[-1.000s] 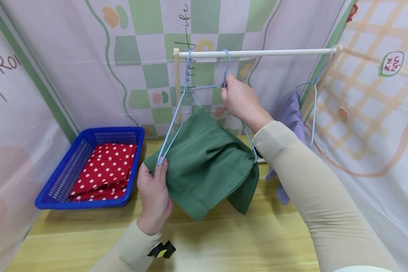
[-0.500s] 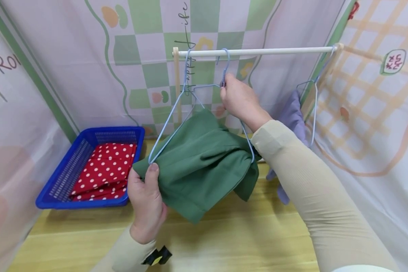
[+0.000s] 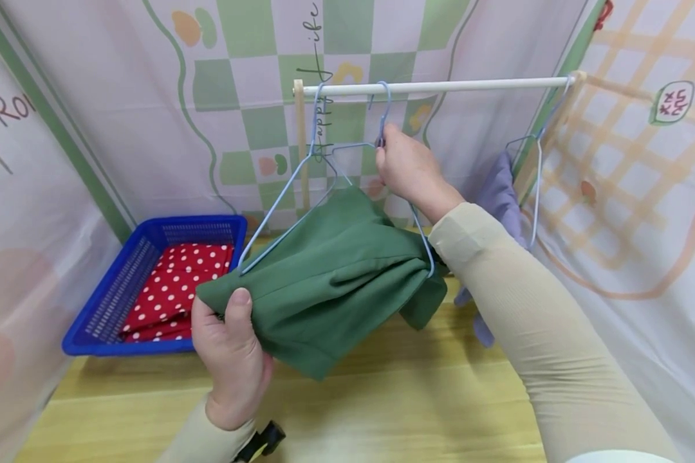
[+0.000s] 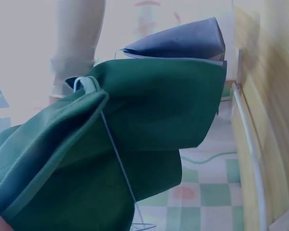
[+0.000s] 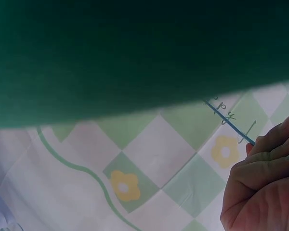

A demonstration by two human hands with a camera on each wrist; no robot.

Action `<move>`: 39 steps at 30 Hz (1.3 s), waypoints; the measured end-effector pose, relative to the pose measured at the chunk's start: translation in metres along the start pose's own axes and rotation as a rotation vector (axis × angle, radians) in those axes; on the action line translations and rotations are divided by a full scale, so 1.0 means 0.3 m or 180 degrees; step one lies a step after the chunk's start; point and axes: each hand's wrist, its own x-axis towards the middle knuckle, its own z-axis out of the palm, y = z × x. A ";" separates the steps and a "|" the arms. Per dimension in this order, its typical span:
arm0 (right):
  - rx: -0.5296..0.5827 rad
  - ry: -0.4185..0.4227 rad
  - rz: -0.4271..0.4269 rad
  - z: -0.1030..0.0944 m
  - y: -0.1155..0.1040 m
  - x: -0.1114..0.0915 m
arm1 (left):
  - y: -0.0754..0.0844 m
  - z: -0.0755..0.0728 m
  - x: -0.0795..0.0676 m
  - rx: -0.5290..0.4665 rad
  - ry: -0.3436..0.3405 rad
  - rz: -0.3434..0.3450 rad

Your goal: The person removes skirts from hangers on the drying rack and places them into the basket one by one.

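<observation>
My left hand (image 3: 231, 357) pinches the left edge of a pair of green shorts (image 3: 336, 276), thumb on top and fingers behind the cloth. Higher up, my right hand (image 3: 411, 166) grips a blue wire hanger (image 3: 385, 109) at its neck, with the hook at the white rod (image 3: 469, 85). The shorts droop across this hanger, and its near corner shows at their right side. A second wire hanger (image 3: 279, 204) hangs from the rod's left end, its near corner overlapping the shorts. In the right wrist view, green cloth (image 5: 135, 57) fills the top, above the curled right hand (image 5: 265, 178).
A blue basket (image 3: 83, 344) with a folded red polka-dot cloth (image 3: 179, 283) stands at the left on the wooden table (image 3: 382, 411). At the rod's right end a lilac garment (image 3: 500, 193) hangs on another hanger (image 3: 537, 173). Patterned fabric walls surround the rack.
My left hand has moved left and slightly down, stretching the green shorts sideways. The left hanger's near corner has swung left as well. My right hand has stayed at the hanger's neck.
</observation>
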 end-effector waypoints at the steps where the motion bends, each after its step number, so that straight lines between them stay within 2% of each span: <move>1: -0.0008 0.0003 -0.0003 -0.001 -0.002 0.000 | 0.005 0.000 0.002 -0.0029 -0.0004 0.0042; 10: -0.0009 0.0007 -0.0020 -0.001 -0.010 0.002 | 0.063 -0.002 0.040 -0.0299 -0.0008 0.0318; 21: -0.0008 -0.0015 -0.0043 -0.002 -0.010 0.002 | 0.147 -0.009 0.110 -0.0403 0.0050 0.0436; 26: 0.0009 -0.0031 -0.0027 -0.003 -0.005 0.004 | 0.192 0.001 0.155 -0.0397 -0.0143 0.0518; 32: -0.0020 -0.0026 -0.0040 -0.002 0.006 0.007 | 0.248 0.003 0.204 -0.0116 -0.0286 0.0542; 36: -0.0011 -0.0052 -0.0032 -0.001 0.009 0.007 | 0.288 0.002 0.241 -0.0018 -0.0364 0.0489; 39: -0.0011 -0.0066 -0.0015 -0.002 0.010 0.006 | 0.321 -0.003 0.272 -0.0006 -0.0545 0.0375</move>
